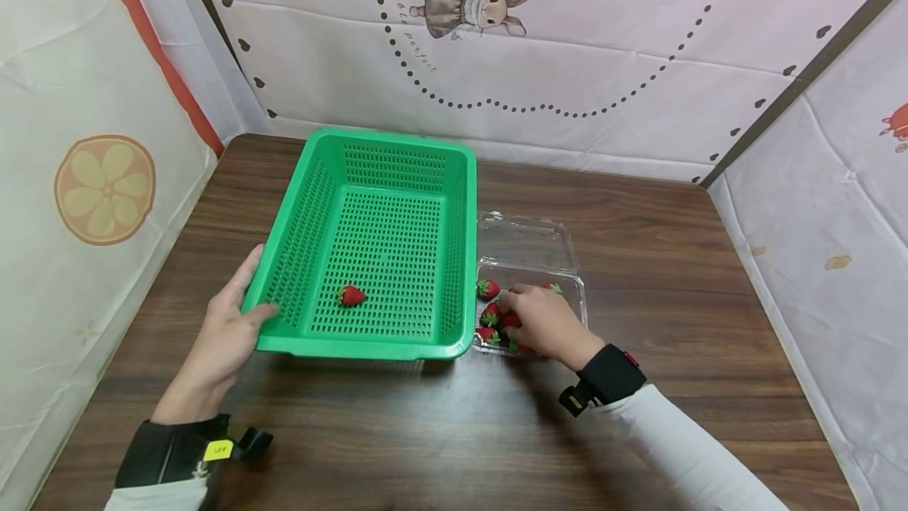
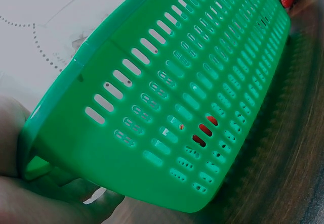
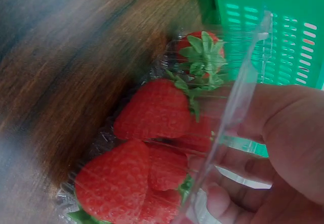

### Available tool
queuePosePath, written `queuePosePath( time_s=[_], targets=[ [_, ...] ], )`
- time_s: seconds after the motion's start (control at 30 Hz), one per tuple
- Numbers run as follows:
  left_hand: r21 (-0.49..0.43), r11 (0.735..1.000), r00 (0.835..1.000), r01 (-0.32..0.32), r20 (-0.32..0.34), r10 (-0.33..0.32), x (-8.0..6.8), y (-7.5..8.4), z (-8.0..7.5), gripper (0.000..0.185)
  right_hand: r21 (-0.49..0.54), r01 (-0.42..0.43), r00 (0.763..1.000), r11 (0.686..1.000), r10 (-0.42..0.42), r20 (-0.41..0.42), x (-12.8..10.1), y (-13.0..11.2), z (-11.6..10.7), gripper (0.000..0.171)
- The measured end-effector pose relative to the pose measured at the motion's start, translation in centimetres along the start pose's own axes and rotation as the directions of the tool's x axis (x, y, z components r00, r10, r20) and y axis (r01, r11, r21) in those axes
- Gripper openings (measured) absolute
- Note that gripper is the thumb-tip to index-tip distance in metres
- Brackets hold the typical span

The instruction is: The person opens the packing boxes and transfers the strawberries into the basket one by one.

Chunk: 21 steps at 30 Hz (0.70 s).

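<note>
Tabletop (image 1: 638,259): left hand (image 1: 223,330) grips basket (image 1: 369,349); right hand's (image 1: 542,322) grip unclear among strawberries (image 3: 152,110).

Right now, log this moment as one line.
left hand: holds basket rim | right hand: in strawberry box | one strawberry in basket

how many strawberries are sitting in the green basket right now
1. A single strawberry lies on the floor of the green basket, near its front left. The other strawberries are in the clear plastic box beside it, partly hidden under the right hand.
</note>
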<state>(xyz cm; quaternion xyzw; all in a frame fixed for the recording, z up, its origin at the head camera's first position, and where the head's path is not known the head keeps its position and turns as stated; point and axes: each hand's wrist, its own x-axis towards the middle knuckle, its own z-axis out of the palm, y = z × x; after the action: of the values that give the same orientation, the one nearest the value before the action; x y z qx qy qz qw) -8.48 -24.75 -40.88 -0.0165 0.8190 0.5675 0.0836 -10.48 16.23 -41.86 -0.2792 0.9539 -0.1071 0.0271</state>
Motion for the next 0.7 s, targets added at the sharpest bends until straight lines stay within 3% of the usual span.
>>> queuePosePath(
  time_s=[0.47, 0.7],
  targets=[
    [-0.011, 1.0, 1.0, -0.009, 0.0, 0.009, 0.0, -0.1, 0.1, 0.077, 0.157, -0.087, 0.992, 0.984, 0.07, 0.109, 0.0, 0.1, -1.3, 0.026],
    [-0.015, 1.0, 1.0, -0.023, 0.003, 0.023, 0.0, -0.1, 0.0, 0.078, 0.181, -0.081, 0.995, 0.98, 0.068, 0.078, -0.2, 0.1, -2.6, 0.023]
  ],
)
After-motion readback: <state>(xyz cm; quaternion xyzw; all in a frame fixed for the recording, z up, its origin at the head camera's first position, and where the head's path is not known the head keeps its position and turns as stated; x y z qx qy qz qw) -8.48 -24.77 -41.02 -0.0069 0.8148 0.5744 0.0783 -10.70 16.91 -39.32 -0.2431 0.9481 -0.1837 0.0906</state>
